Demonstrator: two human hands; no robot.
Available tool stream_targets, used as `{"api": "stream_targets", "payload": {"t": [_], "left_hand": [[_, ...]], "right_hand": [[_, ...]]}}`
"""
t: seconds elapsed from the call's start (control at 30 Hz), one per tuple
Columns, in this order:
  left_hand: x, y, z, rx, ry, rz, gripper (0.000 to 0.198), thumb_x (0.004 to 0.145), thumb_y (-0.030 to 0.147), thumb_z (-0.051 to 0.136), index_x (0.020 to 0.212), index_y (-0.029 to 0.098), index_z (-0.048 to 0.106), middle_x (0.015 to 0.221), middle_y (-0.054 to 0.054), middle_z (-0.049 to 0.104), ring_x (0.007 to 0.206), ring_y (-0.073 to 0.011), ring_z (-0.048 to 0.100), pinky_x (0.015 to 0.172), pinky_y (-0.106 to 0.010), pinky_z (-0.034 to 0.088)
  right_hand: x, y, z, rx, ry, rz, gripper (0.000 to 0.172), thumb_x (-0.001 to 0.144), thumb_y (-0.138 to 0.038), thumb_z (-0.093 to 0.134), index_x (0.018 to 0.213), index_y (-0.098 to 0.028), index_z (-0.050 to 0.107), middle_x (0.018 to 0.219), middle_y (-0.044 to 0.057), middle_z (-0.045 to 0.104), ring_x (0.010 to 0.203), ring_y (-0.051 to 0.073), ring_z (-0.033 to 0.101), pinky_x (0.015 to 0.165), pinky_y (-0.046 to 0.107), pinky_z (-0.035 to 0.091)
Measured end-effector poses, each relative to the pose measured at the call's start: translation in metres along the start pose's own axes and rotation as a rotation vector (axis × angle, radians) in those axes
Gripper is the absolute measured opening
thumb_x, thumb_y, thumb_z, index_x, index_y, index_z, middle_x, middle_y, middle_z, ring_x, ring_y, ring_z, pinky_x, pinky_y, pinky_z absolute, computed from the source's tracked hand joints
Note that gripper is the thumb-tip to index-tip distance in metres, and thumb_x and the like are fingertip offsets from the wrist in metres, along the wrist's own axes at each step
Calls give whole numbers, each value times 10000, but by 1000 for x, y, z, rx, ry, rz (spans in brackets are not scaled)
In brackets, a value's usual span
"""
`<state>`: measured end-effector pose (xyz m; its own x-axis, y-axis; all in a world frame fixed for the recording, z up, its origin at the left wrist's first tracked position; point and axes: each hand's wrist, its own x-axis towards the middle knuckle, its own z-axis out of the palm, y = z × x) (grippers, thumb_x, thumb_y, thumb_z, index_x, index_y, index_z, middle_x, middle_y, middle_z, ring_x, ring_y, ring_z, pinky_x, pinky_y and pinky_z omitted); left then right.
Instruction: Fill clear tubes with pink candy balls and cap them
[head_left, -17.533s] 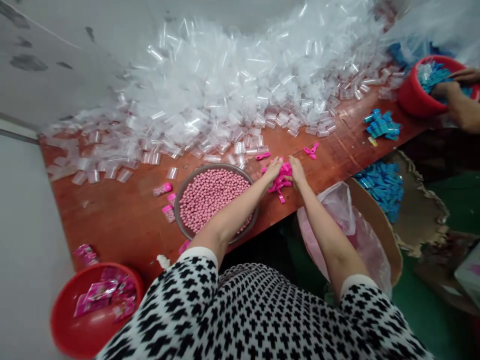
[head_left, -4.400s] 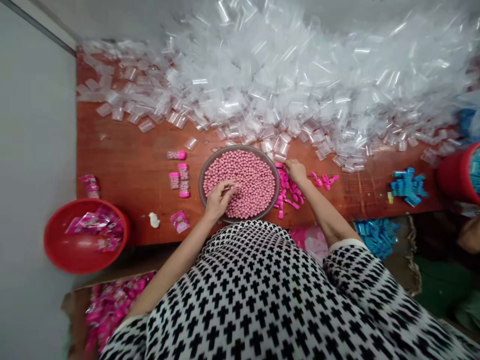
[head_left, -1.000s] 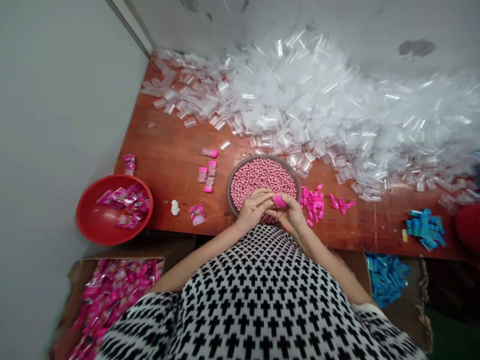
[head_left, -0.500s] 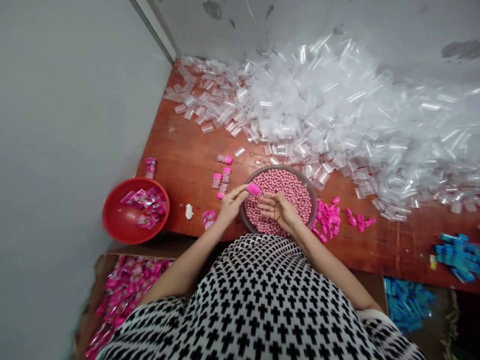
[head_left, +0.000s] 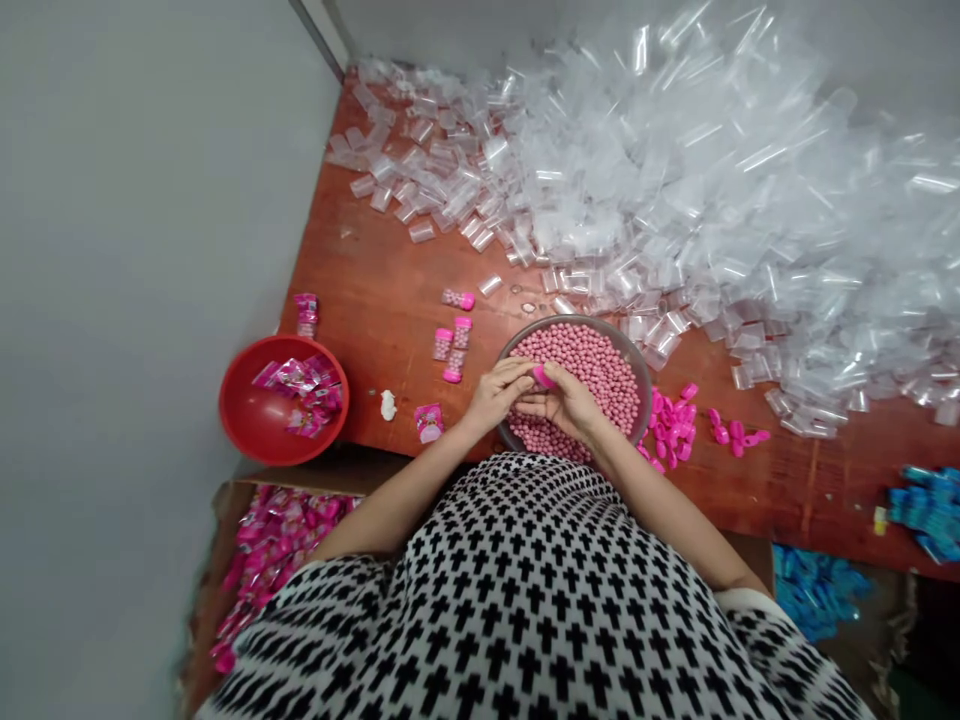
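Over a grey bowl (head_left: 641, 375) full of small pink beads (head_left: 600, 365), my two hands meet around a bright pink cap (head_left: 543, 377). My left hand (head_left: 496, 398) is closed, its fingertips on the cap's left side. Closed too, my right hand (head_left: 571, 405) has its thumb pressed against the cap, with the other fingers curled below. Whether a clear tube sits under the cap is hidden by the fingers. Several bead-filled tubes with pink caps (head_left: 459, 345) lie left of the bowl. Loose pink caps (head_left: 675, 428) are heaped at its right.
Clear empty tubes (head_left: 615, 190) form a large pile along the wall. At left stands a red bowl (head_left: 244, 420) with pink packets; a box of pink packets (head_left: 281, 545) is below. Blue pieces (head_left: 930, 510) lie at far right. A pink packet (head_left: 429, 422) lies near the table's front edge.
My right hand has gone from open with spread fingers to closed on the pink cap. My left hand has brought the cap rightward to it. The view has shifted slightly.
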<state>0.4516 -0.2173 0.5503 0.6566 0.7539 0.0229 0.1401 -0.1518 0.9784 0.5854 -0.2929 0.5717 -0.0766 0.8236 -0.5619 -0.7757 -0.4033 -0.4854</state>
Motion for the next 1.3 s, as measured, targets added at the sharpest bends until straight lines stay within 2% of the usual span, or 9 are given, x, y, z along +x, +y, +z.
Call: {"api": "stream_targets", "payload": {"t": [0.17, 0.3, 0.4, 0.53, 0.67, 0.83, 1.07, 1.23, 1.3], "left_hand": [[-6, -34, -41, 167, 125, -108, 377, 832, 451, 549, 1027, 170, 707, 1087, -103, 696, 1049, -211, 618, 980, -391, 443], [-3, -68, -88, 402, 268, -266, 363, 840, 408, 504, 999, 150, 703, 1048, -104, 707, 992, -216, 636, 924, -390, 470], [17, -83, -106, 492, 281, -285, 327, 825, 346, 523, 1003, 134, 698, 1029, -118, 700, 1006, -237, 614, 965, -416, 428], [74, -88, -101, 649, 268, -259, 398, 876, 304, 467, 1199, 114, 600, 1224, -163, 598, 1168, -271, 496, 1050, -440, 313], [140, -86, -80, 1016, 89, -247, 475, 901, 269, 447, 1345, 101, 440, 1310, -200, 510, 1184, -296, 447, 995, -437, 336], [178, -82, -69, 1166, -110, -273, 377, 859, 221, 509, 1222, 124, 539, 1203, -178, 565, 1120, -298, 481, 944, -419, 356], [137, -39, -69, 986, -154, 0, 456, 855, 232, 427, 1292, 154, 531, 1046, -103, 660, 881, -210, 597, 831, -310, 424], [72, 26, -42, 733, -381, 216, 325, 808, 356, 524, 1050, 223, 696, 783, -43, 661, 692, -171, 564, 695, -278, 437], [49, 46, -26, 563, -474, 182, 289, 789, 404, 568, 971, 238, 720, 732, -28, 643, 643, -158, 548, 641, -268, 437]], "right_hand": [[-6, 11, -4, -132, 93, -15, 318, 817, -459, 596, 1035, -229, 627, 1086, 66, 682, 777, 142, 678, 605, 256, 580], [-15, 13, -24, -177, 115, -55, 300, 792, -437, 638, 989, -210, 650, 1021, 76, 700, 748, 141, 679, 586, 242, 565], [-22, 15, -38, -228, 174, -60, 314, 764, -458, 667, 954, -207, 662, 963, 70, 710, 710, 137, 672, 562, 237, 550], [-26, 20, -46, -305, 230, -52, 320, 718, -456, 711, 920, -209, 680, 901, 56, 715, 696, 132, 666, 571, 236, 540], [-24, 22, -46, -339, 225, -46, 323, 697, -448, 727, 906, -204, 689, 890, 54, 714, 706, 130, 660, 585, 239, 533], [-21, 22, -46, -322, 246, -58, 257, 716, -395, 717, 888, -206, 698, 872, 50, 715, 700, 130, 651, 588, 244, 529], [-19, 12, -44, -337, 281, -213, 230, 727, -367, 700, 888, -204, 685, 786, 12, 691, 676, 112, 636, 578, 221, 526], [-23, 7, -26, -334, 229, -512, 356, 747, -307, 689, 1092, -271, 608, 1054, 5, 669, 882, 116, 632, 717, 228, 543], [-25, 13, -25, -345, 162, -551, 300, 762, -328, 670, 1047, -259, 607, 931, -17, 676, 759, 99, 638, 677, 219, 539]]}}
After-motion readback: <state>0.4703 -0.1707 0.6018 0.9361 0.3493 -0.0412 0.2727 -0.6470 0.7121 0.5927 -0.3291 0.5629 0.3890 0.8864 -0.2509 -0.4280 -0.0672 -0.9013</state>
